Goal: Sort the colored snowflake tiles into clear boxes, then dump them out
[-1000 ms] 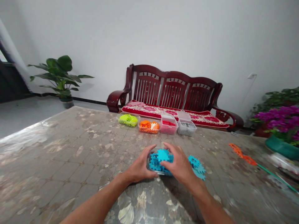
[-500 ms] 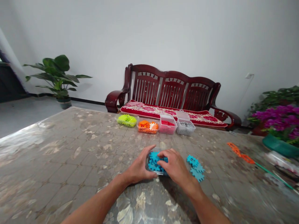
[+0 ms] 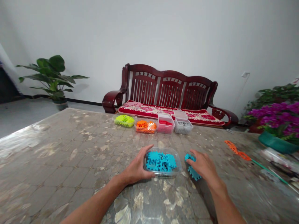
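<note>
A clear plastic box (image 3: 178,169) of blue interlocking building pieces (image 3: 161,161) stands in front of me on the table. My left hand (image 3: 141,165) is curved around its left end, thumb on the near side and fingers on the far side. To the right of the box, my right hand (image 3: 203,163) is down at a small group of blue toothed pieces (image 3: 194,174). Its thumb and fingertips pinch at the far part of the group. The palm and fingers hide some of these pieces, so I cannot tell how many the fingers touch.
Behind stand boxes of yellow-green pieces (image 3: 125,120), orange pieces (image 3: 144,127), red pieces (image 3: 165,123) and grey pieces (image 3: 183,124). At right lie an orange linked strip (image 3: 237,151), a green rod (image 3: 259,166) and a flower pot (image 3: 277,143). A wooden bench (image 3: 168,90) stands beyond the table.
My right hand has left the inside of the box and moved right to the loose blue pieces. My left hand keeps its place on the box. The view has shifted slightly.
</note>
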Action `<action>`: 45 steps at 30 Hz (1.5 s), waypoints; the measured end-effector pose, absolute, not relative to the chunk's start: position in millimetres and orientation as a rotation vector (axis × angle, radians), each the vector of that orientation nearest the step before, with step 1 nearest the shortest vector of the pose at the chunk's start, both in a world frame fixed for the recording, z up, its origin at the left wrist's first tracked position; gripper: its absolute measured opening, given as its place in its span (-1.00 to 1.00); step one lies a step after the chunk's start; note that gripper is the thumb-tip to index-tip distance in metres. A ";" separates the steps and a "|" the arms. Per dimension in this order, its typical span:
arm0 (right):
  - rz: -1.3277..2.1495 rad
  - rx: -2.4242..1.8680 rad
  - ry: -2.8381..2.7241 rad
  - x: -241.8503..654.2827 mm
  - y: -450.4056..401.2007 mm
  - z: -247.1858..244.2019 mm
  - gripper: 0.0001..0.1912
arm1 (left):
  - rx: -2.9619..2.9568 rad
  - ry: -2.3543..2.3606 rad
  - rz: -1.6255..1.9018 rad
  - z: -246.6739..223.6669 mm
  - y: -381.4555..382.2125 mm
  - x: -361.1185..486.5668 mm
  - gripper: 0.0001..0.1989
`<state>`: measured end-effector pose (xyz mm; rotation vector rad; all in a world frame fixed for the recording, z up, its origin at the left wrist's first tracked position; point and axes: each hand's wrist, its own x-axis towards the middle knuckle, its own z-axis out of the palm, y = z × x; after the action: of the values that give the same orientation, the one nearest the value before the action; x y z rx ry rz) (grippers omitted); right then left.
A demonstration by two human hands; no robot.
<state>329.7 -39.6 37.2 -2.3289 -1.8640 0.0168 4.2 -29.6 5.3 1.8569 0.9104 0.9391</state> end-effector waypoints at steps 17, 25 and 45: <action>0.343 -1.531 -1.944 255.2 -53.3 69.4 -0.48 | 1.868 0.896 0.951 3.6 -29.3 5.1 0.05; 0.290 -1.434 -2.136 239.0 -51.4 65.7 -0.78 | 1.879 0.900 0.957 2.6 -30.0 4.7 0.04; 0.435 -2.003 -1.827 375.6 -47.6 13.4 -0.53 | 1.882 0.955 0.907 8.8 -30.8 3.8 0.03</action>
<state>375.6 -47.6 13.4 -2.0033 -1.8272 0.4354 3.8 -30.8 8.8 1.8823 0.9551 0.9069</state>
